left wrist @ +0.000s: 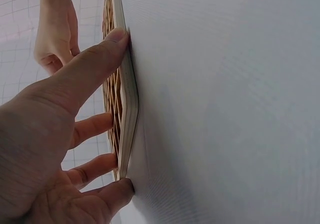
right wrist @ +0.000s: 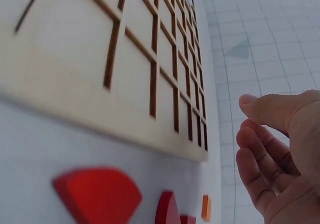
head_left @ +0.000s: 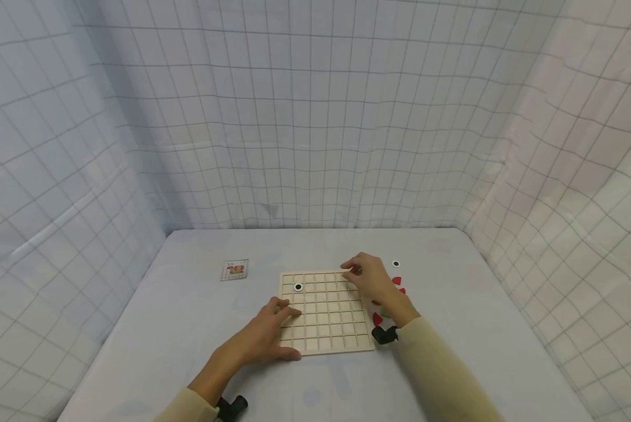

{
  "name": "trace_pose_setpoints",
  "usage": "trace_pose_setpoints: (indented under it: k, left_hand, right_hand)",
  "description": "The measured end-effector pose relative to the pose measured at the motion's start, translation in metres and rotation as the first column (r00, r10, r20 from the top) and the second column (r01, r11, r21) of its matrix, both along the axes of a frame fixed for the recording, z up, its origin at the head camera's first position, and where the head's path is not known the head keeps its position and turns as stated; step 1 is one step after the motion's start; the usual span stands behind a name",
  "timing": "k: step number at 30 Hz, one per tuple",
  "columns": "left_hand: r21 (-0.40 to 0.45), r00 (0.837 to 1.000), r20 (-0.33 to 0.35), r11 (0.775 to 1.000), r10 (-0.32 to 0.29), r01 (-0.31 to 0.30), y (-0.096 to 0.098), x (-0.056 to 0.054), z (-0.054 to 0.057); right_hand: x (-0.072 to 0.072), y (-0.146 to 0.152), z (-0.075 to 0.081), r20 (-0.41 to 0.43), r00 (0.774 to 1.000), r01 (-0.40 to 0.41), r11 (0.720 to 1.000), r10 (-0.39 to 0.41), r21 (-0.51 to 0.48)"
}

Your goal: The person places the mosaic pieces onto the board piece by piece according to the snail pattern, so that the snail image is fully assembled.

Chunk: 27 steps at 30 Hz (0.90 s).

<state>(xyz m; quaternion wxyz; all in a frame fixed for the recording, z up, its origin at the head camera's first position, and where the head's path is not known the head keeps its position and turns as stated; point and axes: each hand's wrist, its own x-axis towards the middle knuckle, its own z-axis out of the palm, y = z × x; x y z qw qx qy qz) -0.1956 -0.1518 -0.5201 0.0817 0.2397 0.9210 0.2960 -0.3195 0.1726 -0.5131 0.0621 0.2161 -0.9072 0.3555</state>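
A pale wooden board point(head_left: 328, 319) with a grid of square cells lies on the white table. My left hand point(head_left: 268, 331) rests at its near left corner, fingers spread. In the left wrist view the thumb point(left wrist: 102, 57) touches one edge of the board, and other fingertips touch around the corner. One white disc with a black centre point(head_left: 298, 287) sits in a cell toward the far left. My right hand point(head_left: 370, 278) hovers over the far right corner, fingers loosely bent. Nothing shows between its thumb and fingers in the right wrist view.
Right of the board lie several red pieces point(head_left: 377, 319), some with a rounded side, and a green piece point(head_left: 385, 313), partly hidden by the right wrist. Beyond them is another white disc point(head_left: 396, 264). A small picture card point(head_left: 234, 269) lies at the far left. Grid-patterned cloth point(head_left: 294, 117) surrounds the table.
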Motion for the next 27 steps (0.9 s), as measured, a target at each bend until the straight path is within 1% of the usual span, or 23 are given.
trace_pose_setpoints:
  k: [6,10,13,17,19,22,26,27]
  left_hand:
    - [-0.001,1.000,0.002,1.000,-0.001,0.001,0.000,0.000,0.001]
    - [0.003,1.000,0.002,1.000,-0.004,0.004,0.000,0.001,0.002]
    - [0.007,1.000,0.001,1.000,-0.010,0.010,0.000,0.002,0.002]
    - [0.013,1.000,0.005,1.000,-0.010,0.010,-0.001,0.004,0.002]
    - [0.015,1.000,0.009,1.000,-0.006,0.006,-0.001,0.004,0.002]
    - [0.016,1.000,0.014,1.000,-0.002,0.002,-0.002,0.004,0.002]
    - [0.014,1.000,0.013,1.000,-0.004,0.004,-0.002,0.004,0.002]
    - [0.015,1.000,0.014,1.000,-0.005,0.005,-0.002,0.004,0.002]
  right_hand:
    - [-0.001,0.041,-0.001,0.004,0.996,0.092,0.996,-0.093,0.010]
    - [-0.002,0.065,-0.003,0.023,0.987,0.157,0.988,-0.157,0.008]
    - [-0.002,0.080,-0.005,0.079,0.973,0.218,0.976,-0.218,0.006]
    - [-0.003,0.095,-0.007,0.160,0.944,0.287,0.958,-0.287,0.026]
    - [-0.004,0.102,-0.009,0.188,0.931,0.311,0.949,-0.314,0.046]
    - [-0.006,0.110,-0.013,0.216,0.917,0.331,0.942,-0.337,0.061]
    - [-0.009,0.116,-0.018,0.231,0.907,0.348,0.936,-0.352,0.059]
    - [-0.010,0.117,-0.019,0.242,0.901,0.356,0.933,-0.359,0.056]
